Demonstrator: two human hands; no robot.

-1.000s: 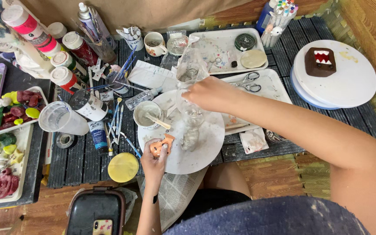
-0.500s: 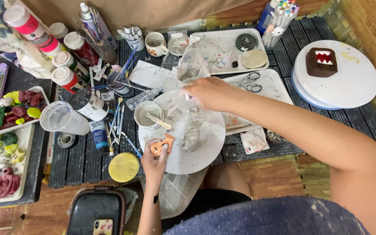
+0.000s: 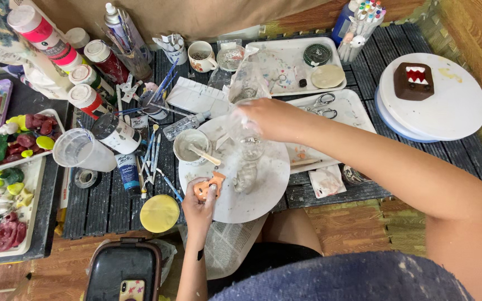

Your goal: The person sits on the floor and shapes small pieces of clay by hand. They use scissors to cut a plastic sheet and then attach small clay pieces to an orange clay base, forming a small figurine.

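Head view looks down on a dark slatted mat (image 3: pixel 101 206) laid over a wooden floor (image 3: pixel 358 223), crowded with craft supplies. At the mat's near edge sits a round white turntable (image 3: pixel 263 195); over its near-left rim the left hand (image 3: pixel 199 209) pinches a small orange clay figure (image 3: pixel 207 187). The right hand (image 3: pixel 266 117) grips a crumpled clear plastic bag (image 3: pixel 246 83) above the turntable's far edge. A small cup (image 3: pixel 191 146) with a stick stands beside it. Paint bottles (image 3: pixel 93 83) cluster at the far-left corner, and a second turntable (image 3: pixel 447 106) with a brown block figure (image 3: pixel 414 79) sits far right.
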